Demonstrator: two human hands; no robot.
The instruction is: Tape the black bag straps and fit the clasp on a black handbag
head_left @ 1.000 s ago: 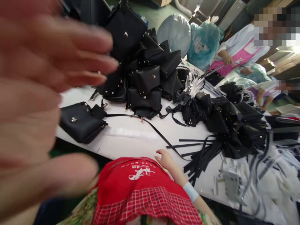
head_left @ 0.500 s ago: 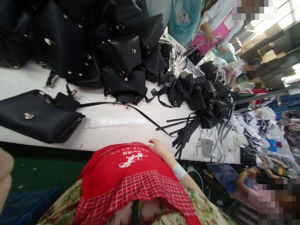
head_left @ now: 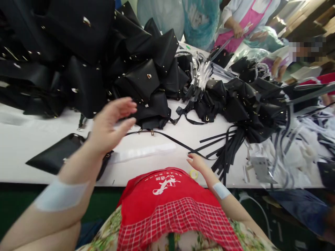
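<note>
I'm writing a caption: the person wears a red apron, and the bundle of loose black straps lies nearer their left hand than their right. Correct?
Not quite: the head view shows the bundle of loose black straps nearer the right hand than the left hand. The red apron is correct.

Left hand farther forward, over table

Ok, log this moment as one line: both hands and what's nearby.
left hand: raised, open, nothing visible held | right hand: near black straps | black bag: on white table, partly behind left forearm
</note>
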